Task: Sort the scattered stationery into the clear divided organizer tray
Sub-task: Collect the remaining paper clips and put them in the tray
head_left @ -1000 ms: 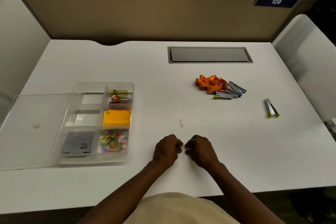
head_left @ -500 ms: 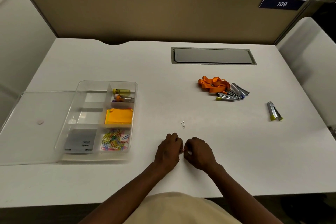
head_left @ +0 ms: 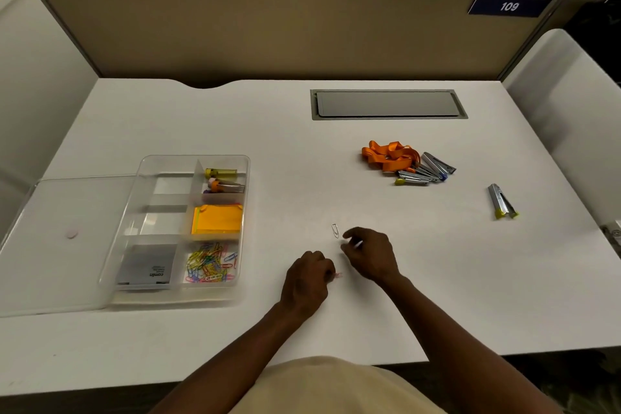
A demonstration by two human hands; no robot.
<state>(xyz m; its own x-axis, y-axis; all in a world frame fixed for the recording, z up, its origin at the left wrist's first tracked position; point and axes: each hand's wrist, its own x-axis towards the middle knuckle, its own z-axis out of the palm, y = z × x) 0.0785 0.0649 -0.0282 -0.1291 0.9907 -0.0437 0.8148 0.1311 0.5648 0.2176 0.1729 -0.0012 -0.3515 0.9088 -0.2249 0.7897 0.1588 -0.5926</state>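
On the white desk (head_left: 302,151), the left hand (head_left: 307,282) pinches a small red paper clip (head_left: 337,276) at its fingertips. The right hand (head_left: 368,254), fingers curled, sits just at the left hand's one o'clock, beside a lone silver paper clip (head_left: 335,230). The clear organizer tray (head_left: 148,168) lies at nine o'clock from the hands, coloured clips (head_left: 210,266) in its near right compartment. An orange lanyard (head_left: 389,155) rests at one o'clock.

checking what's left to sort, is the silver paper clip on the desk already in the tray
No, the silver paper clip lies on the bare desk just beyond the right hand, well apart from the tray.
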